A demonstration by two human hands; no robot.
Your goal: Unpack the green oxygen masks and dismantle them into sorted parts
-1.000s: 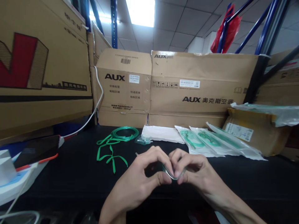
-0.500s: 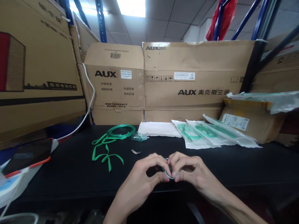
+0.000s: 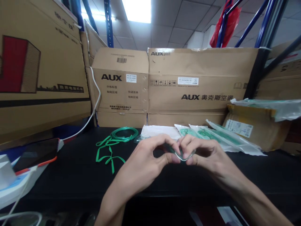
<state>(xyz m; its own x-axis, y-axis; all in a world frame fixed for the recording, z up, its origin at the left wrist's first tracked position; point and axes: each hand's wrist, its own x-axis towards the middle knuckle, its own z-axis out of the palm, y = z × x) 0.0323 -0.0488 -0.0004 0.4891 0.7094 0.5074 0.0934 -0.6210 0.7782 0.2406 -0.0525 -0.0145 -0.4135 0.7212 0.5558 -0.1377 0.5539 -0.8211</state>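
I read “AUX 奥克斯空调” on the wide brown cardboard panel (image 3: 202, 69), “AUX” on narrower brown cardboard (image 3: 120, 89) left of it.

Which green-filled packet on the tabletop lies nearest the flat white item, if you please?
The leftmost packet, beside the white item; the middle packet and rightmost packet lie farther off.

Indoor light, moderate overall. Ceiling panel (image 3: 136, 11), top of frame left of centre, blown out to flat white; weaker glow from strip light (image 3: 100, 17) at upper left. Black tabletop (image 3: 77, 175) dark, low in detail; bottom of frame near-black. Pale glint along clear curved piece (image 3: 182, 158) near centre. Small print on large carton (image 3: 54, 66), upper left, blurred. Wide-angle stretch slants blue post (image 3: 265, 23) at upper right.
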